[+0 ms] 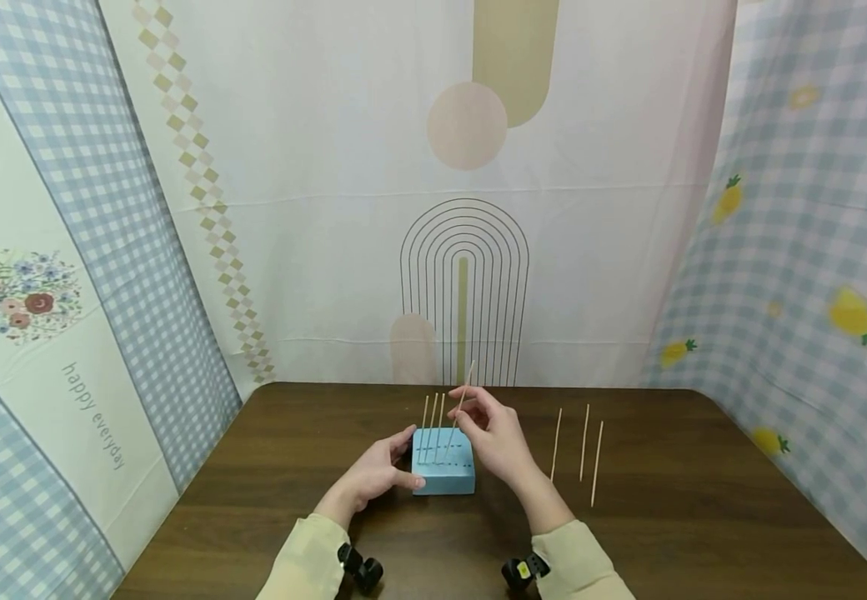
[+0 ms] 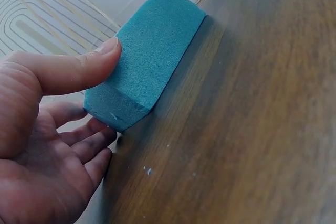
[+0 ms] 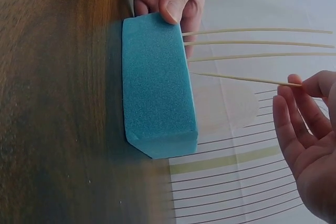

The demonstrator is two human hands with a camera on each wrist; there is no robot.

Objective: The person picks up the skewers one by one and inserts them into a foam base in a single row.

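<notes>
A light-blue foam-like block [image 1: 443,483] with rows of small holes in its top sits on the table. My left hand [image 1: 373,473] grips its left end, thumb on the front face and fingers behind. Three thin wooden sticks [image 3: 262,43] stand upright in the block's left part. Between thumb and fingertips my right hand [image 1: 499,437] pinches another wooden stick [image 3: 236,78] by its upper part. That stick leans, with its lower end at the block's top beside the standing ones; whether it sits in a hole I cannot tell.
Three loose sticks [image 1: 583,446] lie apart on the brown wooden table [image 1: 674,492], right of my right hand. A patterned white cloth [image 1: 328,275] hangs behind the table's back edge, with checked cloths on both sides.
</notes>
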